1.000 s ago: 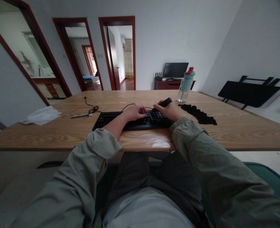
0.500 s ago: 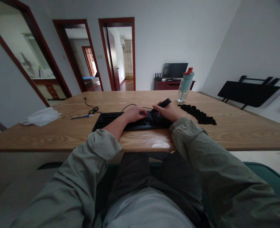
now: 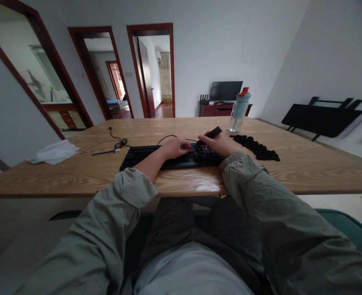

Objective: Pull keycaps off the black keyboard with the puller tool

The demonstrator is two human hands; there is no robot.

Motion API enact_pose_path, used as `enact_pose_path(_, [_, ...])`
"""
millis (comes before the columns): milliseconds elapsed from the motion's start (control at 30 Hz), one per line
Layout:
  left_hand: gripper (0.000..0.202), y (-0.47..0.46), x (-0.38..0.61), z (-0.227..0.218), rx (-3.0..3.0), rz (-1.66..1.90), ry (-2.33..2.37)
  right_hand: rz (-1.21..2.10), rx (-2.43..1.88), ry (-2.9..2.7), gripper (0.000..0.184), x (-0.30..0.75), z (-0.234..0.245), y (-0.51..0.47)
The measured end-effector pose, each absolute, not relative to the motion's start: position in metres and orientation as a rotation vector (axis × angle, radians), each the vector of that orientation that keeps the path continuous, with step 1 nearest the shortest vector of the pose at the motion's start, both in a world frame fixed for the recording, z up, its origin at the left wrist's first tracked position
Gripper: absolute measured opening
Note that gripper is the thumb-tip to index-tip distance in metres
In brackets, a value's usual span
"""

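Observation:
A black computer keyboard (image 3: pixel 141 155) lies on the wooden table in front of me; several keys look gone from its right part. My left hand (image 3: pixel 175 148) rests over the keyboard's middle with its fingers curled in, and what they may hold is hidden. In my right hand (image 3: pixel 216 143) is a thick black-handled tool (image 3: pixel 214 132), gripped closed and tilted, its lower end pointing down at the right part of the keyboard. The tool's tip is too small and dark to make out. To the right, small black keycaps (image 3: pixel 254 147) lie in rows.
A clear bottle with a red and teal top (image 3: pixel 239 110) stands behind the keycaps. Left of the keyboard lie a coiled black cable (image 3: pixel 121 142) and a thin blue tool (image 3: pixel 103 152). White tissue (image 3: pixel 54 151) sits at the table's left. The table's front edge (image 3: pixel 187 193) is close to me.
Both hands stay almost in place over the keyboard. The black-handled tool has shifted very slightly to the right and up; the view itself has moved a little.

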State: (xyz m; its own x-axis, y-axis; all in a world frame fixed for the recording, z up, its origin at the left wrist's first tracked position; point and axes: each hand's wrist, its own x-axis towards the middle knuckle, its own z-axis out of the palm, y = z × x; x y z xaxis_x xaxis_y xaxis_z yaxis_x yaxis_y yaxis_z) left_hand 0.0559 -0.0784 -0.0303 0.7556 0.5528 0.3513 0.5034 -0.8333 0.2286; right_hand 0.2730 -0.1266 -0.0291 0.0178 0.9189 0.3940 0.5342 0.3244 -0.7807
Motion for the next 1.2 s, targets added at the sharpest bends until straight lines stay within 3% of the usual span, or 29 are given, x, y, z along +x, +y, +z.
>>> enact_pose_path(567, [0.016, -0.081, 0.058, -0.029, 2.925, 0.552, 0.868, 0.378, -1.333, -1.829, 0.02, 0.273, -0.02, -0.135])
enact_pose_path(1200, [0.019, -0.074, 0.063, -0.036, 3.08, 0.546, 0.831, 0.487, -1.375, -1.847, 0.025, 0.285, -0.021, -0.131])
